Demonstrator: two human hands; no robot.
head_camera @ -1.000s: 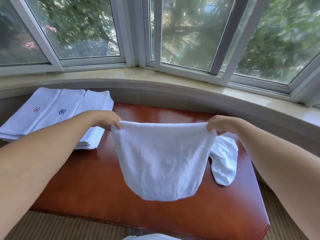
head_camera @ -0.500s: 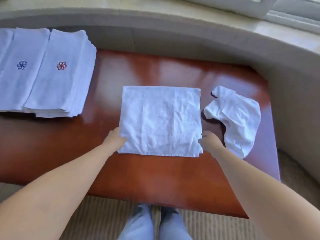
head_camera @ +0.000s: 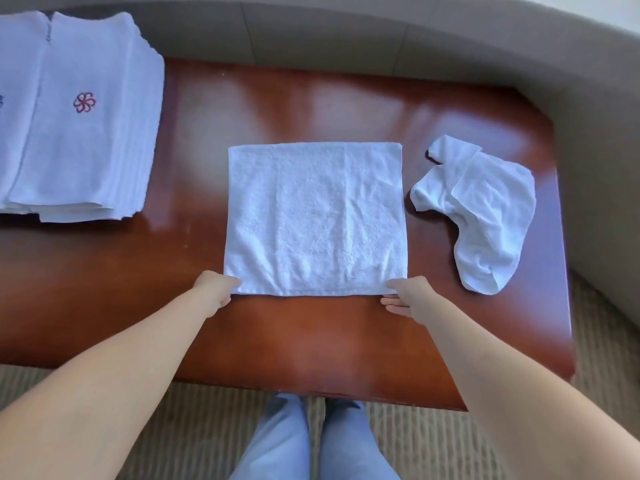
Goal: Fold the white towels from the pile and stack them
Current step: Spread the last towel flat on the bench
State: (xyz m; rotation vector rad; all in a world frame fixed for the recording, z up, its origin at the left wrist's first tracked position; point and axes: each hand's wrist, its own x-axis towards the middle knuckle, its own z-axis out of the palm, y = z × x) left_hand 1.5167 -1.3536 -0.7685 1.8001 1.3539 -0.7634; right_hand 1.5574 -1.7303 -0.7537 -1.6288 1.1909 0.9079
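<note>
Towel (head_camera: pixel 315 220) flat, mid-table (head_camera: pixel 311 341), squared for folding | left hand (head_camera: pixel 214 289) grip pinches near-left corner, right hand (head_camera: pixel 408 296) grip pinches near-right corner, likely to lift that edge | crumpled towel (head_camera: pixel 485 216) waits right | folded stack (head_camera: pixel 79 126) far left, clear of work.

Counts:
- 1 flat square white terry towel (head_camera: pixel 315 218), spread mid-tabletop.
- 1 crumpled white terry towel (head_camera: pixel 485 213), to its right.
- 2 side-by-side stacks of folded white towels at far left: stack with red flower embroidery (head_camera: pixel 90 133), second stack (head_camera: pixel 17 116) cut off by the frame edge. Layers per stack too fine to count.
- 1 glossy reddish-brown wooden tabletop (head_camera: pixel 311 334).
- 2 bare hands: left hand (head_camera: pixel 216 287), right hand (head_camera: pixel 408 294).
- 2 legs in light blue jeans (head_camera: pixel 311 441).
</note>
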